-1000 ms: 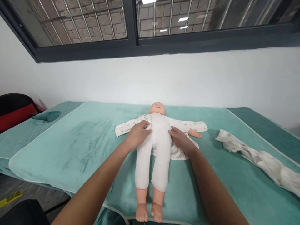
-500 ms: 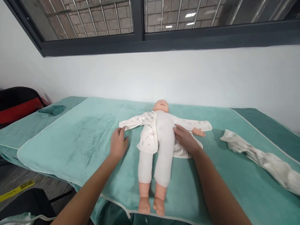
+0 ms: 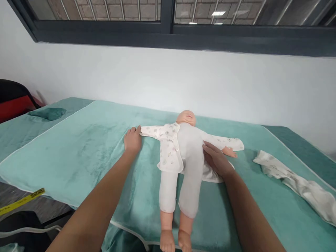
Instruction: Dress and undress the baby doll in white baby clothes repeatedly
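Observation:
A baby doll (image 3: 192, 164) with a white cloth body lies on its back, head toward the wall and bare feet toward me. A white printed baby shirt (image 3: 170, 147) covers its left-hand side in view; the other half is spread open beneath it. My left hand (image 3: 133, 140) pinches the cuff of the outstretched sleeve at the left. My right hand (image 3: 215, 157) rests against the doll's side, fingers extended and touching the cloth body. Beside it, the doll's hand (image 3: 229, 152) shows below the other sleeve (image 3: 231, 142).
A green padded cover (image 3: 78, 150) lies over the bed. To the right is a crumpled white printed garment (image 3: 296, 183). A red and black bag (image 3: 15, 101) stands at the far left, by the white wall. Yellow tape (image 3: 22, 201) marks the floor.
My left hand has drawn the sleeve out straighter and now grips its cuff. My right hand stays at the doll's side. The view has tilted downward and shifted slightly.

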The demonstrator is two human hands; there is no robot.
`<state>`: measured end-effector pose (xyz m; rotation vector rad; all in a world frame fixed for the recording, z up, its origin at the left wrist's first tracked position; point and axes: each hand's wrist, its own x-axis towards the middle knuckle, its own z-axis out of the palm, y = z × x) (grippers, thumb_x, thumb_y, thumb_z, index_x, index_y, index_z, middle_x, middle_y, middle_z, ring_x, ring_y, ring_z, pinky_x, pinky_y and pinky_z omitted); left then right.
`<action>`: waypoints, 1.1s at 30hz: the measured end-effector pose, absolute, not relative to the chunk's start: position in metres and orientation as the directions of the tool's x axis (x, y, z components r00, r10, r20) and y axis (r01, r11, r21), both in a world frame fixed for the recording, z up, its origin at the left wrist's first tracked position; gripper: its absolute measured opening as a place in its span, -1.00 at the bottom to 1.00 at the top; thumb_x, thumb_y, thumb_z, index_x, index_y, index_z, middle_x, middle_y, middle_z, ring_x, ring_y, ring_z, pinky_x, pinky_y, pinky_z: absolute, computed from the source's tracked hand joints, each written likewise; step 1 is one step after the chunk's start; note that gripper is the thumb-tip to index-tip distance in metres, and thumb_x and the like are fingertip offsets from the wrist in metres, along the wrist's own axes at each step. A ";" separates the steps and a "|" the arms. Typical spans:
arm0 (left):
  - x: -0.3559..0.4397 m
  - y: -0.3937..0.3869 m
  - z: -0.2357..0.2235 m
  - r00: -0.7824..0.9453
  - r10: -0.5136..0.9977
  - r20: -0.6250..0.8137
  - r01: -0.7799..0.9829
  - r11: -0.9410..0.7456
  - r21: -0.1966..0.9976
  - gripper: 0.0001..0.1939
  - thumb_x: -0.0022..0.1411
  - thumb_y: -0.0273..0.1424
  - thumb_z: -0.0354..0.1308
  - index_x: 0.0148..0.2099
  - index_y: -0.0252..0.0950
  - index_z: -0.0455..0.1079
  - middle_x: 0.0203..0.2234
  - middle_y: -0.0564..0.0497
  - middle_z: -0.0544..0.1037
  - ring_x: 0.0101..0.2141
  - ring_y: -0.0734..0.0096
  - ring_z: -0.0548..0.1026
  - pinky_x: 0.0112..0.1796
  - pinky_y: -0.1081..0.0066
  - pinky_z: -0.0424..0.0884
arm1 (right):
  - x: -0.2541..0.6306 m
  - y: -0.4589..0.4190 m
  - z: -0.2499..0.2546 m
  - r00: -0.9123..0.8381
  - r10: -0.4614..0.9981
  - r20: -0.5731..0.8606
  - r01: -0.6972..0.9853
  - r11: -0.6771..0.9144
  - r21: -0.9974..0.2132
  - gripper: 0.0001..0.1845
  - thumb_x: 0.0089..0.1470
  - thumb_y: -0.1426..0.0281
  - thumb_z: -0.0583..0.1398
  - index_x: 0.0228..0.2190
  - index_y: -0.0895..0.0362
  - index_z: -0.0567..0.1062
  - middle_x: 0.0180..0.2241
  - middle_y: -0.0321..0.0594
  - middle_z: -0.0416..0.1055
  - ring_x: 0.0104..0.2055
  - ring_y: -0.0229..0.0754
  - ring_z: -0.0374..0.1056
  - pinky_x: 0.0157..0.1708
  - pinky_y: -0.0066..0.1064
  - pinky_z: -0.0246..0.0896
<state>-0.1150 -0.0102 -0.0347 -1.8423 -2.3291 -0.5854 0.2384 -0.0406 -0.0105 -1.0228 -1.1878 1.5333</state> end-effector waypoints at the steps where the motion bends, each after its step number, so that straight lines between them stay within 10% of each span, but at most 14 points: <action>1: -0.115 -0.008 -0.034 -0.278 0.904 0.325 0.947 0.202 0.248 -0.51 0.29 -0.53 -0.15 0.21 -0.25 0.29 -0.12 -0.25 0.44 -0.05 -0.02 0.34 -0.15 0.17 0.24 | 0.238 -0.041 -0.010 -0.230 0.970 -0.078 -0.167 -0.119 -0.979 -0.63 -0.03 0.16 0.32 -0.17 0.04 0.53 -0.13 -0.22 0.53 -0.05 -0.08 0.41 -0.03 -0.28 0.31; 11: -0.082 -0.071 -0.038 -0.305 0.816 0.491 0.856 0.009 0.516 -0.45 0.09 -0.65 -0.08 0.12 -0.30 0.33 0.02 -0.19 0.42 0.07 0.08 0.32 0.04 0.15 0.27 | 0.238 -0.041 -0.013 -0.241 0.969 -0.057 -0.207 -0.109 -0.972 -0.64 -0.06 0.16 0.34 -0.22 0.04 0.53 -0.18 -0.22 0.55 -0.08 -0.07 0.44 -0.08 -0.28 0.37; 18: -0.041 -0.141 -0.053 -0.087 0.956 0.281 0.572 -0.183 0.799 -0.58 0.10 -0.41 0.16 0.05 -0.24 0.34 -0.10 -0.10 0.51 -0.04 0.15 0.44 0.05 0.13 0.29 | 0.242 -0.035 -0.023 -0.168 0.982 -0.086 -0.200 -0.119 -0.973 -0.59 -0.08 0.18 0.36 -0.16 0.04 0.53 -0.14 -0.22 0.53 -0.04 -0.08 0.43 -0.07 -0.30 0.39; 33: -0.030 -0.149 -0.051 -0.108 0.878 0.467 0.756 -0.233 0.612 -0.75 0.30 -0.38 -0.04 -0.03 -0.30 0.35 -0.27 -0.09 0.57 -0.27 0.22 0.50 -0.22 0.25 0.39 | 0.249 -0.036 -0.036 -0.184 0.982 -0.031 0.072 -0.018 -0.997 -0.31 0.07 0.03 0.23 0.20 -0.10 0.28 0.33 -0.32 0.07 0.35 -0.06 0.00 0.33 -0.12 -0.10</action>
